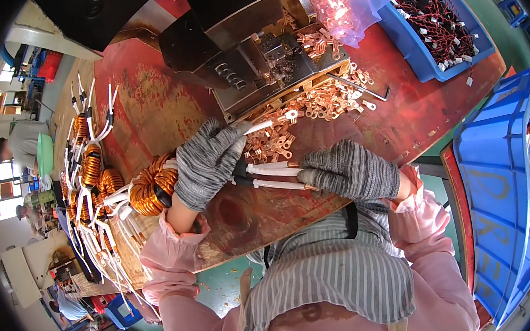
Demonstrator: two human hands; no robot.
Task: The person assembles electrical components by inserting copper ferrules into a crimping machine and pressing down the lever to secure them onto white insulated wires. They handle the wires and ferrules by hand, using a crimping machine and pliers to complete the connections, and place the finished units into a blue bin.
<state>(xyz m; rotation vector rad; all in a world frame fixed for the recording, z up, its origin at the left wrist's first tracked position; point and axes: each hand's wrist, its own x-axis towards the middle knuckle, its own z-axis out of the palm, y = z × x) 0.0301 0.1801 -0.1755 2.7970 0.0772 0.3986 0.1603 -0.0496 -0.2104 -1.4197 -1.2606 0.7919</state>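
Note:
My left hand, in a grey knitted glove, is closed round the white-sleeved leads of a copper-wound ring coil. The coil rests against the wrist side of that hand. One lead points up and right, with a copper ring terminal at its tip. Two lower leads run rightward and show bare copper ends. My right hand, gloved alike, has its fingertips pinched at the end of one of these lower leads. The fingers partly hide that end. Loose copper ring terminals lie heaped just beyond both hands.
A dark metal press stands behind the terminals, with a hex key beside it. More coils lie at the left. A plastic bag of terminals, a blue bin of small wired parts and a large blue crate are rightward.

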